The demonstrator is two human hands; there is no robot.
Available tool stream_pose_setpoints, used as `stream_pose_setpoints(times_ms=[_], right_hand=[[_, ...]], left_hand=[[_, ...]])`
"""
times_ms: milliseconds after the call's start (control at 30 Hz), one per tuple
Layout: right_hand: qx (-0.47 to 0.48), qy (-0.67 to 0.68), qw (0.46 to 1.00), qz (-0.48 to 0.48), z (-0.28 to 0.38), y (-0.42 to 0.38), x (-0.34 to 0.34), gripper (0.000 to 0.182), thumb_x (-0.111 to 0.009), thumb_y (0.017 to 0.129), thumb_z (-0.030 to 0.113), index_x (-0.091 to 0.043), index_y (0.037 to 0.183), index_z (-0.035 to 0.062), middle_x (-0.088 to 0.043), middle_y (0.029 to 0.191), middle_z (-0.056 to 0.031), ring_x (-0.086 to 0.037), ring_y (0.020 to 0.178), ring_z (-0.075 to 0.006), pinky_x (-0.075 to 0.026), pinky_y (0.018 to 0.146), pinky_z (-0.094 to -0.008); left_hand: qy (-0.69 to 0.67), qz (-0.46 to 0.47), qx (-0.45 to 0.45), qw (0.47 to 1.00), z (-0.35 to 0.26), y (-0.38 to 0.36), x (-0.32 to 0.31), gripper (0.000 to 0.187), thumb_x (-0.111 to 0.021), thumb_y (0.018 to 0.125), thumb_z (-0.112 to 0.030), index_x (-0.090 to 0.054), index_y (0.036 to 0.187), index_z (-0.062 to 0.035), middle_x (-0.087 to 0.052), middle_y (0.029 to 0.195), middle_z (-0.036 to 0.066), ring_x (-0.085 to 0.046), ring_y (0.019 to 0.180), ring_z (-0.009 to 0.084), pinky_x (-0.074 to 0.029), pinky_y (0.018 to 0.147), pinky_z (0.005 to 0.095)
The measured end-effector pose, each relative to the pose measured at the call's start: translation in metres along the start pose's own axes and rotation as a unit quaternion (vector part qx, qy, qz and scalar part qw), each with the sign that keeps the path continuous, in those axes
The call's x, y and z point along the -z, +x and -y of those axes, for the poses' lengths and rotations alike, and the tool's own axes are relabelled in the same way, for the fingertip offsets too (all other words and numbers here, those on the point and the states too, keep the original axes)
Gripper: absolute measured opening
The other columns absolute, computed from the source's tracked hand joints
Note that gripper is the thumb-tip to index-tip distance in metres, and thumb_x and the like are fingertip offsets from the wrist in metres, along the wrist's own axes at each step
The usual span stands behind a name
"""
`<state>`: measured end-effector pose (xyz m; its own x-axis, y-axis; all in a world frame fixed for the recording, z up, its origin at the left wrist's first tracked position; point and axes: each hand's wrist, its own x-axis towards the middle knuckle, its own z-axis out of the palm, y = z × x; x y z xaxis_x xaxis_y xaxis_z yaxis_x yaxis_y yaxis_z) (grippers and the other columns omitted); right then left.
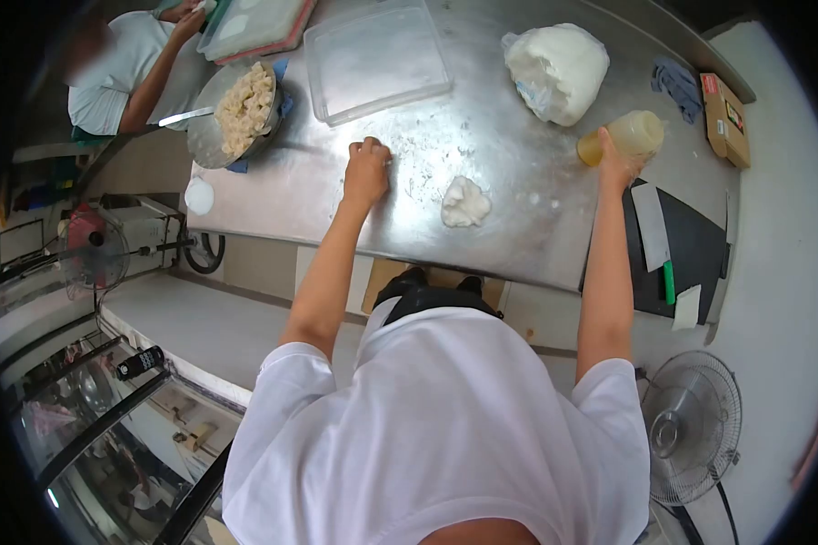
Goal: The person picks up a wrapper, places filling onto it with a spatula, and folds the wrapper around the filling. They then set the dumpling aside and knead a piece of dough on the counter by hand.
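My right hand (616,163) is wrapped round a translucent squeeze bottle (641,133) with yellow liquid in it, tilted over on the right of the steel table (527,236). To the left, my left hand (368,173) rests low at the tabletop with its fingers curled in; whatever they may hold is hidden. Between the two hands lies a small flattened piece of white dough (465,202), apart from both. Beyond it sits a big lump of white dough (568,74) partly wrapped in clear plastic.
A metal bowl (211,136) of pale chunks (247,104) with a utensil stands left, near a clear plastic tray (377,59). A co-worker (123,73) is at the upper left. On the right are a knife (651,227) on a black board (695,241), a cloth (677,88) and a cardboard box (725,123).
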<state>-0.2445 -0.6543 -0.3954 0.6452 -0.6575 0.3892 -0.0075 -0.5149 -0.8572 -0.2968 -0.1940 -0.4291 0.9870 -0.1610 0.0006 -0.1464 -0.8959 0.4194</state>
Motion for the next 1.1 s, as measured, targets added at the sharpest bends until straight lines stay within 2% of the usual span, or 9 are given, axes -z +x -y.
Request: stream_pose_setpoints(times_ms=[167,233,300,467,800,867,967,1033,1100], right_hand=[[-0.004,0.008,0.999,0.042,0.014,0.004,0.008,0.127,-0.092,0.061,0.027,-0.007,0.151,-0.0033,-0.029,0.150,-0.0236,-0.035,0.137,-0.0358,-0.028,0.115,-0.0449],[0.015,-0.003,1.000,0.022,0.017,-0.014,0.024,0.126,-0.088,0.061,0.022,-0.004,0.151,-0.0028,-0.023,0.153,-0.0245,-0.028,0.140,-0.0367,-0.022,0.117,-0.0466],[0.033,-0.014,0.999,0.014,0.018,-0.046,0.044,0.125,-0.084,0.061,0.017,0.000,0.152,-0.0023,-0.016,0.155,-0.0255,-0.021,0.144,-0.0376,-0.017,0.120,-0.0484],[0.080,-0.025,0.994,0.065,0.060,-0.141,0.088,0.120,-0.065,0.056,0.004,0.004,0.154,-0.0001,-0.006,0.160,-0.0234,-0.004,0.150,-0.0367,-0.002,0.121,-0.0474],[-0.074,-0.018,0.954,0.291,0.135,-0.224,0.145,0.118,-0.057,0.059,-0.001,0.009,0.156,0.0066,0.005,0.164,-0.0182,0.006,0.151,-0.0332,0.001,0.121,-0.0419],[-0.081,-0.031,0.947,0.309,0.143,-0.230,0.147,0.119,-0.056,0.058,-0.002,0.010,0.156,0.0071,0.007,0.164,-0.0174,0.008,0.151,-0.0330,0.002,0.121,-0.0416],[-0.110,0.186,0.936,0.280,0.167,-0.243,0.137,0.120,-0.057,0.059,0.007,0.011,0.157,0.0117,0.009,0.164,-0.0164,0.013,0.151,-0.0316,0.005,0.120,-0.0398],[-0.248,0.477,0.827,0.163,0.190,-0.258,0.125,0.119,-0.057,0.060,0.019,0.012,0.158,0.0187,0.012,0.164,-0.0146,0.016,0.150,-0.0291,0.009,0.118,-0.0401],[-0.215,0.431,0.852,0.204,0.184,-0.265,0.121,0.117,-0.055,0.062,0.028,0.011,0.158,0.0250,0.011,0.164,-0.0137,0.016,0.150,-0.0267,0.012,0.117,-0.0417]], left_hand=[[-0.065,-0.077,0.017,0.995,-0.037,0.007,0.045,0.026,-0.072,0.070,0.001,-0.066,0.094,-0.0081,-0.061,0.113,0.015,-0.057,0.106,0.0382,-0.049,0.095,0.0427],[-0.399,-0.093,0.099,0.907,-0.097,-0.001,0.072,0.036,-0.081,0.065,0.000,-0.065,0.097,-0.0066,-0.062,0.107,0.015,-0.061,0.101,0.0382,-0.051,0.089,0.0406],[-0.441,-0.054,0.055,0.894,-0.134,-0.014,0.060,0.045,-0.086,0.061,-0.001,-0.063,0.099,-0.0049,-0.063,0.106,0.014,-0.062,0.100,0.0375,-0.052,0.086,0.0399],[-0.169,0.005,-0.254,0.952,-0.137,-0.035,-0.020,0.034,-0.081,0.070,-0.009,-0.066,0.100,-0.0058,-0.064,0.112,0.012,-0.062,0.103,0.0335,-0.051,0.087,0.0389],[-0.323,0.067,-0.157,0.931,-0.143,-0.015,-0.003,0.028,-0.072,0.076,-0.013,-0.068,0.102,-0.0030,-0.069,0.104,0.017,-0.065,0.101,0.0354,-0.051,0.087,0.0392],[-0.318,-0.035,-0.195,0.927,-0.150,-0.019,0.003,0.030,-0.074,0.074,-0.013,-0.066,0.102,-0.0035,-0.067,0.102,0.017,-0.064,0.099,0.0364,-0.051,0.085,0.0383],[-0.378,0.058,-0.340,0.859,-0.176,-0.081,0.029,0.040,-0.081,0.068,-0.024,-0.058,0.093,-0.0031,-0.059,0.091,0.014,-0.060,0.084,0.0349,-0.049,0.078,0.0398],[-0.398,0.114,-0.396,0.820,-0.188,-0.111,0.030,0.043,-0.080,0.071,-0.034,-0.057,0.088,-0.0028,-0.056,0.085,0.014,-0.057,0.077,0.0356,-0.047,0.068,0.0411],[-0.403,0.100,-0.424,0.805,-0.186,-0.123,0.025,0.029,-0.072,0.080,-0.025,-0.054,0.084,-0.0028,-0.053,0.082,0.014,-0.054,0.072,0.0361,-0.045,0.063,0.0420]])
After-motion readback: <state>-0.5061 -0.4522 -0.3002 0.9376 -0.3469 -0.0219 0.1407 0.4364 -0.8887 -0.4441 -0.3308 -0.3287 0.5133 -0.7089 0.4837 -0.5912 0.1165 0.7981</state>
